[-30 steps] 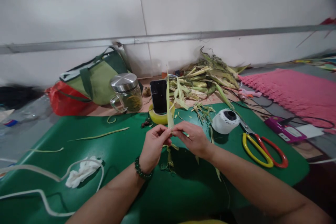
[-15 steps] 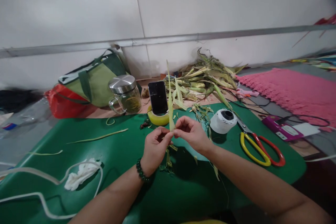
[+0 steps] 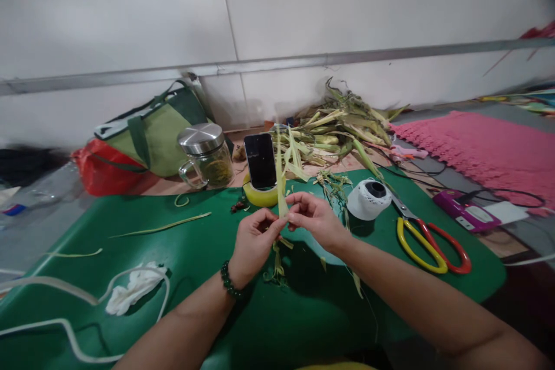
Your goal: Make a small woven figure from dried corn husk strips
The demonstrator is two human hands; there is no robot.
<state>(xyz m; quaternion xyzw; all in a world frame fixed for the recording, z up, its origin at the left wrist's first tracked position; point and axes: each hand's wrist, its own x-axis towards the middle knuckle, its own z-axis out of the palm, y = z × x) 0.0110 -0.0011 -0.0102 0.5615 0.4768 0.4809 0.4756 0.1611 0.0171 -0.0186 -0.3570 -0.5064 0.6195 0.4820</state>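
Note:
Between my two hands a pale green strip of corn husk stands upright, its tip thin and blurred. My left hand, with a green bead bracelet above it, pinches the lower end between thumb and fingers. Close beside it, my right hand is closed at the same end, thumb and fingertips on the husk. Husk scraps lie on the green mat below. Behind the strip a phone leans upright on a yellow tape roll. Farther back is a heap of husks.
Right of my hands are a white spool and large scissors with yellow and red handles. A purple power strip lies beyond. At left are a lidded glass mug, a green bag, a crumpled tissue and a white cable.
Both hands have shifted very slightly left, still holding the husk strip at its lower end. The strip's upper tip looks more blurred. Everything else stays in place.

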